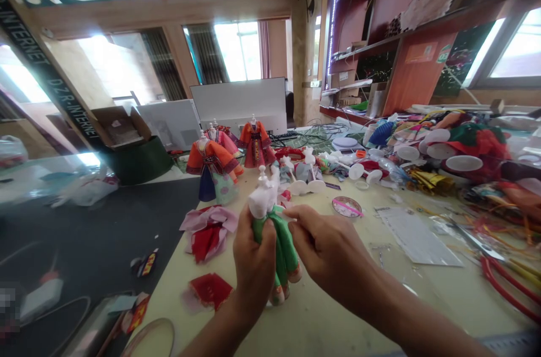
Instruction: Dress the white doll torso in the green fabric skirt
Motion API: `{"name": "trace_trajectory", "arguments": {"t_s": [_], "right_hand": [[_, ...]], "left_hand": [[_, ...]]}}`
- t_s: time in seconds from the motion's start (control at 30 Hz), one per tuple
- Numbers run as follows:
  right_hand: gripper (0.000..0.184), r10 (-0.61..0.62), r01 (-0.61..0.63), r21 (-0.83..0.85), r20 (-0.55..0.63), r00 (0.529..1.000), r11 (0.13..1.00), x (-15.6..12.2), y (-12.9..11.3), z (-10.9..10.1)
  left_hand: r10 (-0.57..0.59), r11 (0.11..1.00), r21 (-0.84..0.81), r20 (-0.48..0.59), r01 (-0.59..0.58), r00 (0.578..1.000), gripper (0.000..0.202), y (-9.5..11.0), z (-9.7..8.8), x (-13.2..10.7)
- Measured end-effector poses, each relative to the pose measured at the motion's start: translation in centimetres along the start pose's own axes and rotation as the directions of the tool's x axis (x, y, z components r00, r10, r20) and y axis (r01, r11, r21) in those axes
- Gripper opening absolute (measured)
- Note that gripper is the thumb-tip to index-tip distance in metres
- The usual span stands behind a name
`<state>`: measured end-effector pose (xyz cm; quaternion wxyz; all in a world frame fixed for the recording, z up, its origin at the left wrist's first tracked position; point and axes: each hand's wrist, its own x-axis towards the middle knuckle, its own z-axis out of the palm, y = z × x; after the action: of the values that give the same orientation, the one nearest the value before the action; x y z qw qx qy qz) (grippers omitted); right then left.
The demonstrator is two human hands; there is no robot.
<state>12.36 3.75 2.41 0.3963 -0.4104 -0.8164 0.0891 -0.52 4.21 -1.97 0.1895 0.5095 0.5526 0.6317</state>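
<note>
A small white doll mannequin [261,203] with a knobbed top stands slightly tilted in front of me, dressed in a green skirt [285,247] with a patterned hem. My left hand [252,258] is wrapped round its waist, thumb pressed on the green cloth. At the skirt's waist edge, my right hand [323,239] has its fingers closed in a pinch on the cloth; the fingertips are partly hidden. Left of the hands lie a pink and red cloth piece [208,233] and a red cloth piece [211,290].
Several dressed mannequins [207,163] stand behind, with bare white mannequins [310,165] to their right. A round dish [346,206], a clear plastic bag [418,236] and red-handled scissors [502,284] lie on the right. Mixed craft parts [448,148] are heaped at the back right.
</note>
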Motion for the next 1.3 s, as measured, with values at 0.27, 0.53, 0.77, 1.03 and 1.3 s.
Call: {"name": "trace_trajectory", "arguments": {"t_s": [0.27, 0.53, 0.77, 1.03, 1.3], "right_hand": [[0.022, -0.006, 0.006, -0.027, 0.003, 1.000, 1.000, 0.0, 0.3, 1.3], [0.021, -0.076, 0.070, -0.099, -0.060, 0.995, 0.993, 0.0, 0.4, 1.9], [0.018, -0.146, 0.129, -0.163, -0.098, 0.984, 0.978, -0.1, 0.5, 2.5], [0.022, -0.048, 0.052, -0.036, 0.097, 0.994, 0.998, 0.3, 0.2, 0.4], [0.024, -0.040, 0.043, -0.041, 0.058, 0.998, 0.998, -0.1, 0.1, -1.0]], "left_hand": [[0.011, 0.999, -0.033, 0.029, -0.010, 1.000, 0.021, 0.1, 0.0, 0.1], [0.022, 0.999, 0.027, 0.028, -0.023, 0.999, 0.018, 0.0, 0.0, -0.5], [0.069, 0.996, 0.047, 0.045, -0.071, 0.997, 0.017, -0.2, 0.1, -0.8], [0.032, 0.999, -0.024, 0.039, -0.031, 0.999, 0.017, 0.3, 0.1, -0.7], [-0.026, 0.999, -0.025, 0.017, 0.026, 1.000, 0.027, 0.3, 0.0, -0.5]]}}
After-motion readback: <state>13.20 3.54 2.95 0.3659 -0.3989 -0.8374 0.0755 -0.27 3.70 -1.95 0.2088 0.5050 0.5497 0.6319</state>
